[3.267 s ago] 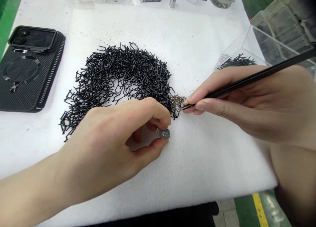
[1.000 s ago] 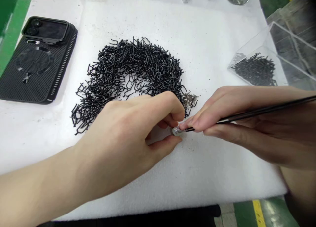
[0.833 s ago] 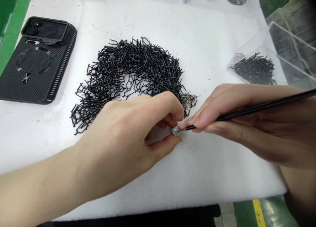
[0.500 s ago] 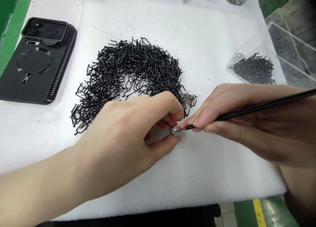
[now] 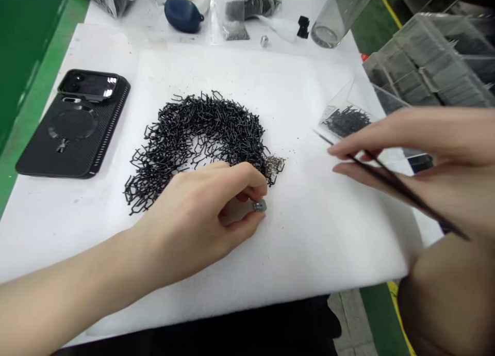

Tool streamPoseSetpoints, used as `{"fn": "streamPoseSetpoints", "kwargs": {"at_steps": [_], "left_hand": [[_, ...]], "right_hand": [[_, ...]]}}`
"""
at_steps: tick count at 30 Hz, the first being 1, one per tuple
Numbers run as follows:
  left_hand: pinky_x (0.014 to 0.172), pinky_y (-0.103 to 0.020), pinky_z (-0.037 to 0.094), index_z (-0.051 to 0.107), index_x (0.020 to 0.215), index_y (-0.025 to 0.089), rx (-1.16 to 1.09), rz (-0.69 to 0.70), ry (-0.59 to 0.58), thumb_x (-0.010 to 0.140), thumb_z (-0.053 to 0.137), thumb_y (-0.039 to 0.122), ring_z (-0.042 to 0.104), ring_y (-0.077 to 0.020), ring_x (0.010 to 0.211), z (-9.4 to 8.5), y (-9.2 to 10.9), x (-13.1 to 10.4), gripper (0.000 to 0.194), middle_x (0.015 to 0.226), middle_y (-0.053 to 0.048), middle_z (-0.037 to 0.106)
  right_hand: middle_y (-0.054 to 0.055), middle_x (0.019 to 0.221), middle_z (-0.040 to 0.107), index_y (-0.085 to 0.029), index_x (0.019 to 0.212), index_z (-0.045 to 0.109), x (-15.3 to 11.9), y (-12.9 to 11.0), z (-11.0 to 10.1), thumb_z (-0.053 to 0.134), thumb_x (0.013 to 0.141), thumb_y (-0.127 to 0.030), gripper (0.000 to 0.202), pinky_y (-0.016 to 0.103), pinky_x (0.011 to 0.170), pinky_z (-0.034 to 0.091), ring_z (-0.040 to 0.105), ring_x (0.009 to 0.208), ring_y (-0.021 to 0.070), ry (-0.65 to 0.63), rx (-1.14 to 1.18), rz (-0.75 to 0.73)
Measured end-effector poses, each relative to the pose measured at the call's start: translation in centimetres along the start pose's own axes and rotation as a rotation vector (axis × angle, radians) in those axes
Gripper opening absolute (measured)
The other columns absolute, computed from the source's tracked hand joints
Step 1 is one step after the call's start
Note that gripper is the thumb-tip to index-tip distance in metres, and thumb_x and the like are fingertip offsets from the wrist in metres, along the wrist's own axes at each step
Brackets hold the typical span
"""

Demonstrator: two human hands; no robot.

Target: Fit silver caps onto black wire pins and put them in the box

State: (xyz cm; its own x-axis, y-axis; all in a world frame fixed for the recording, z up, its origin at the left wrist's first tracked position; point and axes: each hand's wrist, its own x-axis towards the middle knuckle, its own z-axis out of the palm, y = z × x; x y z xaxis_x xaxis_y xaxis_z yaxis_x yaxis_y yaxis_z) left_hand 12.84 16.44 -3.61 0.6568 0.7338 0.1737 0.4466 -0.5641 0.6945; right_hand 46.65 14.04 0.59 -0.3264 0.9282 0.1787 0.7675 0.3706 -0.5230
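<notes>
Pinching a small grey, glassy-looking barrel-shaped piece (image 5: 259,206) between thumb and forefinger, the left hand (image 5: 216,209) rests low over the white foam-like sheet (image 5: 328,232), just this side of a thick arch-shaped pile of thin, bent black sticks (image 5: 228,116). Across from it, the right hand (image 5: 421,149) grips a pair of slim black tweezers (image 5: 436,214), their points well apart from the grey piece and aimed up and away, near the clear plastic box (image 5: 350,95) that holds more black pieces (image 5: 346,121); I can't make out anything between the tips, blurred as they are. Beside the right end of the arch lies a little heap of brassy, glittering grains (image 5: 274,165), a few black sticks lying against it. From where I stand, the work looks to be somewhere in the middle: the piece is in the fingers with no tool on it, and whether anything has been fitted into its end is too small to tell. Plenty seems left, judging by the loose black sticks and grains, while the pieces in the box may be finished ones or simply more stock, which I can't settle from here
</notes>
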Motion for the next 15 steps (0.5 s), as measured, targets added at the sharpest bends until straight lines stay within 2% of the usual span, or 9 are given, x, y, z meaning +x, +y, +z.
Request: {"fn": "streamPoseSetpoints", "kwargs": {"at_steps": [3, 6, 9, 11, 13, 14, 15], "left_hand": [[0.074, -0.027, 0.051, 0.070, 0.112, 0.026, -0.006, 0.025, -0.044, 0.103, 0.069, 0.015, 0.061, -0.0103, 0.071, 0.0, -0.3, 0.1, 0.014, 0.091, 0.006, 0.075], [0.075, -0.027, 0.052, 0.071, 0.113, 0.024, 0.000, 0.050, -0.065, 0.106, 0.068, 0.013, 0.060, -0.0110, 0.071, -0.2, -0.3, 0.1, 0.013, 0.091, 0.005, 0.075], [0.074, -0.026, 0.051, 0.072, 0.112, 0.023, 0.020, 0.063, -0.076, 0.105, 0.069, 0.012, 0.061, -0.0121, 0.071, -0.4, -0.2, 0.3, 0.013, 0.089, 0.004, 0.074], [0.074, -0.026, 0.052, 0.072, 0.113, 0.022, 0.030, 0.069, -0.080, 0.104, 0.069, 0.013, 0.064, -0.0131, 0.073, -0.3, -0.3, 0.5, 0.013, 0.089, 0.003, 0.074], [0.077, -0.026, 0.054, 0.072, 0.112, 0.023, 0.032, 0.074, -0.077, 0.103, 0.068, 0.014, 0.065, -0.0145, 0.076, 0.1, -0.5, 0.7, 0.013, 0.088, 0.003, 0.074], [0.078, -0.026, 0.055, 0.071, 0.110, 0.023, 0.030, 0.079, -0.075, 0.101, 0.068, 0.014, 0.066, -0.0153, 0.076, 0.4, -0.7, 0.8, 0.013, 0.087, 0.003, 0.074], [0.081, -0.027, 0.056, 0.070, 0.108, 0.023, 0.027, 0.083, -0.072, 0.099, 0.068, 0.013, 0.066, -0.0163, 0.078, 0.7, -0.9, 1.0, 0.014, 0.085, 0.003, 0.073]], "right_hand": [[-0.003, 0.116, 0.091, -0.039, 0.126, 0.088, -1.5, -0.7, 0.3, 0.072, 0.113, -0.031, 0.022, 0.040, 0.067, 0.060, 0.086, 0.095, 0.0238, -0.014, -0.215, -0.141], [0.001, 0.114, 0.091, -0.031, 0.123, 0.087, -2.7, -0.2, 0.5, 0.068, 0.112, -0.029, 0.021, 0.036, 0.062, 0.066, 0.088, 0.087, 0.0238, -0.032, -0.262, -0.249], [0.003, 0.108, 0.090, -0.031, 0.118, 0.089, -3.5, 0.4, 0.2, 0.071, 0.108, -0.031, 0.021, 0.034, 0.053, 0.066, 0.086, 0.072, 0.0238, -0.054, -0.207, -0.222], [0.003, 0.100, 0.088, -0.034, 0.134, 0.087, -3.4, 0.2, -0.2, 0.073, 0.107, -0.033, 0.031, 0.030, 0.044, 0.060, 0.080, 0.061, 0.0209, -0.081, -0.175, -0.171], [0.003, 0.090, 0.083, -0.035, 0.160, 0.075, -2.7, -0.8, -0.5, 0.075, 0.108, -0.034, 0.053, 0.027, 0.040, 0.054, 0.070, 0.050, 0.0163, -0.076, -0.208, -0.120], [0.003, 0.086, 0.079, -0.033, 0.160, 0.076, -1.9, -1.5, -0.7, 0.073, 0.107, -0.036, 0.053, 0.029, 0.037, 0.046, 0.062, 0.046, 0.0143, 0.024, -0.217, -0.132], [0.004, 0.089, 0.078, -0.033, 0.156, 0.078, -1.0, -2.4, -0.7, 0.071, 0.109, -0.036, 0.047, 0.030, 0.041, 0.046, 0.063, 0.052, 0.0144, 0.059, -0.245, -0.117]]}}
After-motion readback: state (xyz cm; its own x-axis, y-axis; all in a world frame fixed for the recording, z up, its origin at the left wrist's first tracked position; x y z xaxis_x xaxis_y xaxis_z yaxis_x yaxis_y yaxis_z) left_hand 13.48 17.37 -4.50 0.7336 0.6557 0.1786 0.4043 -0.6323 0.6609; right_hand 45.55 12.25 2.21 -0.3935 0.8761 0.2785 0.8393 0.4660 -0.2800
